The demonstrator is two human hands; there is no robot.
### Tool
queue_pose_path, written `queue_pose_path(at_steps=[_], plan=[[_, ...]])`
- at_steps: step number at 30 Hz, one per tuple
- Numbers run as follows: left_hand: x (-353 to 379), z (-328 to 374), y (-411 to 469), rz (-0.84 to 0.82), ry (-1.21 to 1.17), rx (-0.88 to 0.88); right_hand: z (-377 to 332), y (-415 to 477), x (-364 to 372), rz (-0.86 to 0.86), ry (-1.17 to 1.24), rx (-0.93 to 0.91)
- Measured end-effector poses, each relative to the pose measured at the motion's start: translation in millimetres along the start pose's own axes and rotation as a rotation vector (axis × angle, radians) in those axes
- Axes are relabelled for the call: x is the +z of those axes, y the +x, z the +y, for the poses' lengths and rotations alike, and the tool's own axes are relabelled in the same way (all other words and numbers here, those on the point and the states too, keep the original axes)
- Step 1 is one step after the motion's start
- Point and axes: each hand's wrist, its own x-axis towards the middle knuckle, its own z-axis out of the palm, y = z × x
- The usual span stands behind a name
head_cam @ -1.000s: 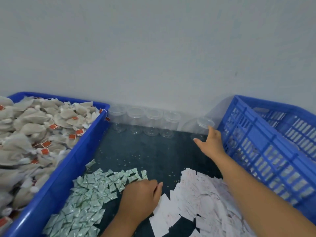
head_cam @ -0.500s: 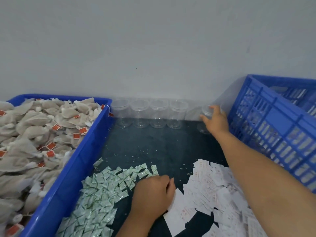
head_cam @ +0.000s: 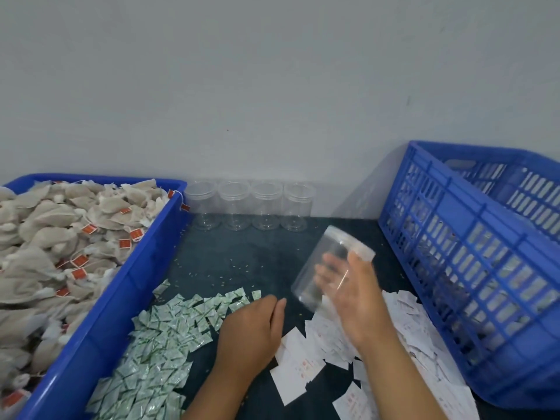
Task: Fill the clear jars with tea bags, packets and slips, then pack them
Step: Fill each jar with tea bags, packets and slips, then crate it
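Lifting a clear jar [head_cam: 330,259] off the back row of jars [head_cam: 250,204], the right hand [head_cam: 354,298] is gripping it tilted above the paper slips [head_cam: 297,368] for filling, while the curled left hand [head_cam: 251,331] is showing no discernible hold.

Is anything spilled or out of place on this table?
Small pale crumbs are scattered on the table between the standing jars and the green packets, as if spilled. One red tag hangs over the bin's rim. The tilted jar is not fallen: the right hand holds it.

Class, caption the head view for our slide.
Right hand holds a tilted clear jar; left hand rests beside green packets.
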Motion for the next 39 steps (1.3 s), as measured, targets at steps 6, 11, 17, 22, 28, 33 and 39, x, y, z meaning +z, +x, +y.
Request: queue_pose_path(at_steps=[6,11,17,22,28,33,39], plan=[[-24,-2,-2,0.032,-0.799,-0.257,45,-42,9,-0.311,-0.005,0.207],[-45,-6,9,-0.247,-1.047,-0.179,53,-40,11,-0.396,-0.325,-0.097],[-57,1,9,-0.209,-1.099,-0.087,50,-46,17,-0.559,-0.302,-0.147],[-52,9,4,-0.047,-1.165,-0.088,56,-54,19,-0.539,-0.465,-0.149],[-46,24,1,0.148,-0.890,-0.034,55,-53,19,-0.129,-1.033,-0.495],[-55,13,3,0.103,-0.661,0.038,56,-54,22,-0.120,-1.113,-0.547],[-62,3,1,-0.043,-0.648,0.111,50,-53,11,-0.329,-1.026,-0.436]])
